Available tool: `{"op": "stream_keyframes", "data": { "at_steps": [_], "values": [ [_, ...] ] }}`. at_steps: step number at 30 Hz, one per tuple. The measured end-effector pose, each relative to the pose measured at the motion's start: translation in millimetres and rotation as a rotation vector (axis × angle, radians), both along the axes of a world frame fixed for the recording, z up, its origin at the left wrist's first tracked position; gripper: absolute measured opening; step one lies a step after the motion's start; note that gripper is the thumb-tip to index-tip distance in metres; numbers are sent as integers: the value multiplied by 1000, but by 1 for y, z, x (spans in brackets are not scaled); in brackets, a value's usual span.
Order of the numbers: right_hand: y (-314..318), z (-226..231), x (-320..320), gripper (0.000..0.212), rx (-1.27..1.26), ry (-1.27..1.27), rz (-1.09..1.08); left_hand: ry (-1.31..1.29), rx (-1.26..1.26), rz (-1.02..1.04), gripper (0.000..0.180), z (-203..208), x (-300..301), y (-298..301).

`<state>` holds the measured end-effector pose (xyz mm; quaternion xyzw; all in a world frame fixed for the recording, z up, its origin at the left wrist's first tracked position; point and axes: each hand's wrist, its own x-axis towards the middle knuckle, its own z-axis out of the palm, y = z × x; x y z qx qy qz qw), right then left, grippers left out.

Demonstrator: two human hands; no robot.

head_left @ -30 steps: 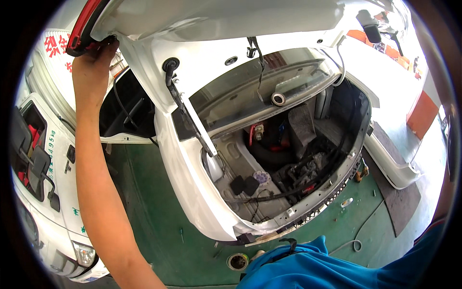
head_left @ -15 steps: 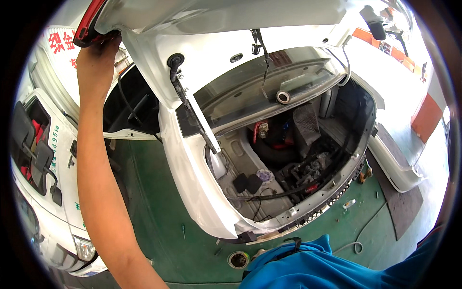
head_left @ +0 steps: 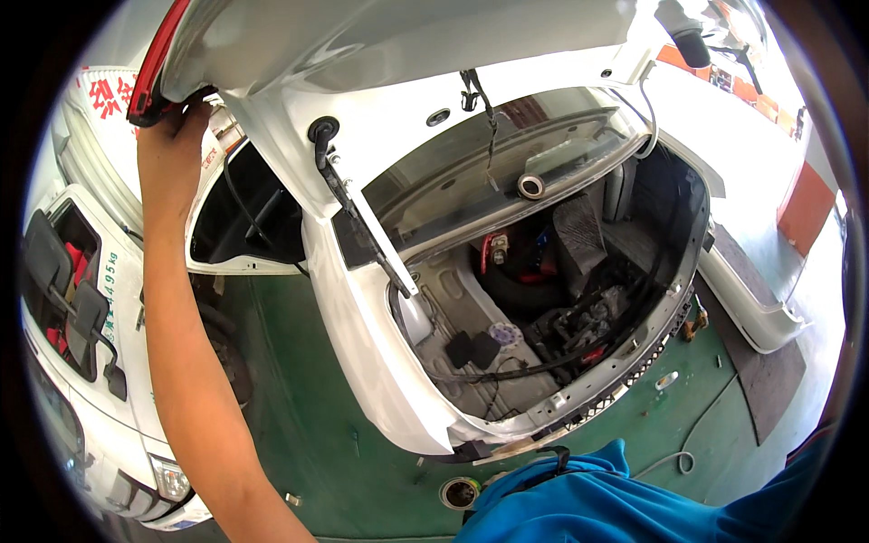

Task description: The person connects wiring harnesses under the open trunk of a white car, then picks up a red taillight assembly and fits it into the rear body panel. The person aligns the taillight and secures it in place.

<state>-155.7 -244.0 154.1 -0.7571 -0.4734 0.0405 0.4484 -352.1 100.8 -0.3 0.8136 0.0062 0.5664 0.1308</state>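
Raised over the open boot is the white lid of a car, with a red tail light at its left end. My left hand reaches up to the lower corner of this light; its thumb and fingers close on the edge, fingertips partly hidden behind it. My right hand is out of the picture; only my blue sleeve shows at the lower right. Under the lid, a black strut stands on the left, and a loose wiring harness hangs down the middle.
A tape roll rests by the rear window. Inside the boot are black pads and jumbled parts. A removed white bumper lies right. An opened can and a hose are on the green floor; a white truck stands left.
My left hand and the tail light's corner sit slightly lower and further left in the picture. The view has shifted a little; the hand stays at the light.
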Motion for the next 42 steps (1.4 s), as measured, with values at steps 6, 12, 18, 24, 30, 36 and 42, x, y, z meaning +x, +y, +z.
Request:
{"op": "stream_keyframes", "data": {
  "at_steps": [6, 12, 18, 24, 30, 36, 42],
  "values": [
    [-5, 4, 7, 84, 7, 18, 7, -12, 0, -49, 40, -3, -7, -16],
    [-6, 9, 10, 82, 6, 40, 24, -68, -82, -112, 30, -4, -9, -25],
    [0, 13, 5, 80, -3, 60, 33, -55, -19, 58, 33, -4, -8, -26],
    [0, 3, -9, 76, 77, 126, -124, -163, 92, 82, 28, -4, -3, -24],
    [-9, 0, -10, 77, -38, 21, -49, -231, 167, -7, 54, -4, -2, -32],
    [-3, 3, -5, 92, -50, 107, -119, -255, 320, 148, 49, -3, -8, -30],
    [0, 2, 4, 91, -49, 86, -92, -257, 257, 116, 35, -6, -2, -22]
  ]
}}
